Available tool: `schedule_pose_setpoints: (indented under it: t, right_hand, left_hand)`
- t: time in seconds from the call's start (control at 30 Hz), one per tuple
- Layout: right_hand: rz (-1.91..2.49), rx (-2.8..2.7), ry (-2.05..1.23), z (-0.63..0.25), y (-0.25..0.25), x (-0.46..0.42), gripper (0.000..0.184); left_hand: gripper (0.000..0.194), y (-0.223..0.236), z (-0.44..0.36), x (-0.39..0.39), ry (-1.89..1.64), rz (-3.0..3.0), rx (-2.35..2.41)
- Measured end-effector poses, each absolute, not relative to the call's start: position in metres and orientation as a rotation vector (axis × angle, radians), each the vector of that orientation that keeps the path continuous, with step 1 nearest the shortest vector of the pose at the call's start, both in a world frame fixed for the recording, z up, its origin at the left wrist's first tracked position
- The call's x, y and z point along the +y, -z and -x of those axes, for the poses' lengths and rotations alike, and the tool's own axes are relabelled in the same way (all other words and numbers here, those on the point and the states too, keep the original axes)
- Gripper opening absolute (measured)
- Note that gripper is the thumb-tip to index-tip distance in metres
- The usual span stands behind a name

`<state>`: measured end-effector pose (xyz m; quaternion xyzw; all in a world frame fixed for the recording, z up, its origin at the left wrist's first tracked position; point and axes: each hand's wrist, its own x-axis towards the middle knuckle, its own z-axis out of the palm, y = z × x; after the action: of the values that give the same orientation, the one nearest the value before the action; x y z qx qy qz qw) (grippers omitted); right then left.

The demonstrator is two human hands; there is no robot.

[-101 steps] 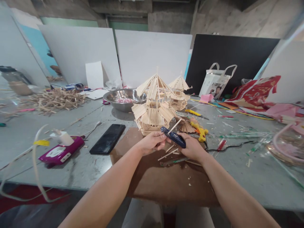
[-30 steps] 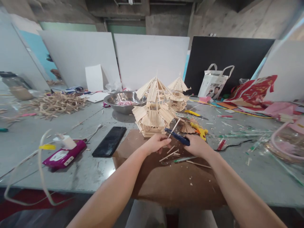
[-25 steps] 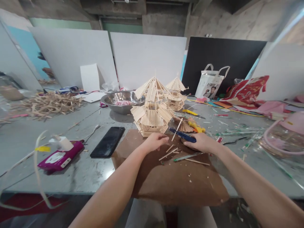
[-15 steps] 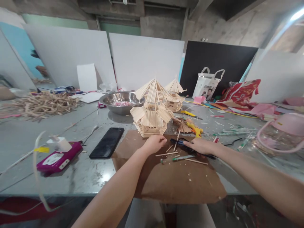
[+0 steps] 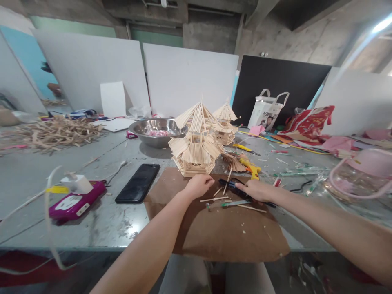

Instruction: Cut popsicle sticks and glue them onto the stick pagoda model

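Observation:
My left hand (image 5: pixel 200 185) is closed over the brown board (image 5: pixel 226 241), its fingers curled in. Whether a small piece is between the fingertips is hidden. My right hand (image 5: pixel 257 190) grips a dark blue pliers-like tool (image 5: pixel 227 184), lying low over the board with its tip pointing left. A thin wooden stick (image 5: pixel 226 188) crosses the tool's tip. Several cut sticks (image 5: pixel 214 199) lie just in front, beside a green-and-clear strip (image 5: pixel 235 203). Behind the hands stands a two-tiered pavilion model (image 5: pixel 196 151) made of sticks.
A second stick pavilion (image 5: pixel 225 132) and a steel bowl (image 5: pixel 153 141) stand behind. At right lie a yellow glue gun (image 5: pixel 252 168), folded brown paper (image 5: pixel 234 162) and a yellow-handled knife (image 5: pixel 243 147). A phone (image 5: pixel 137 183) and a purple power strip (image 5: pixel 78 202) are at left.
The tool was raised with a stick in its jaws beside my left hand. My right hand has moved right and lowered the tool; my left hand has come away from the stick.

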<state>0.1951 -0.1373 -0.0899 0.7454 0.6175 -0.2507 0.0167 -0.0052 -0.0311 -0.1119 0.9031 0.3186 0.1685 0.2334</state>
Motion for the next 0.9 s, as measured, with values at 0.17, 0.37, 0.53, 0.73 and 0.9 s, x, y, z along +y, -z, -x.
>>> schedule_pose_setpoints:
  t: [0.17, 0.37, 0.53, 0.73, 0.9]
  right_hand:
    - [-2.349, 1.908, 0.736, -0.194, 0.09, -0.138, 0.078]
    - [-2.374, 1.867, 0.641, -0.186, 0.087, -0.139, 0.077]
    - [-2.4, 1.852, 0.437, -0.181, 0.09, -0.139, 0.077]
    - [-2.389, 1.897, 0.349, -0.184, 0.096, -0.142, 0.079]
    - [-2.398, 1.975, 0.216, -0.181, 0.095, -0.148, 0.072]
  left_hand:
    - [0.029, 0.112, 0.004, -0.031, -0.46, -2.504, 0.874]
    - [0.03, 0.112, 0.004, -0.032, -0.469, -2.497, 0.873]
    - [0.029, 0.111, 0.004, -0.032, -0.461, -2.496, 0.884]
    - [0.03, 0.114, 0.004, -0.03, -0.468, -2.522, 0.872]
    - [0.032, 0.111, 0.004, -0.034, -0.559, -2.54, 0.882]
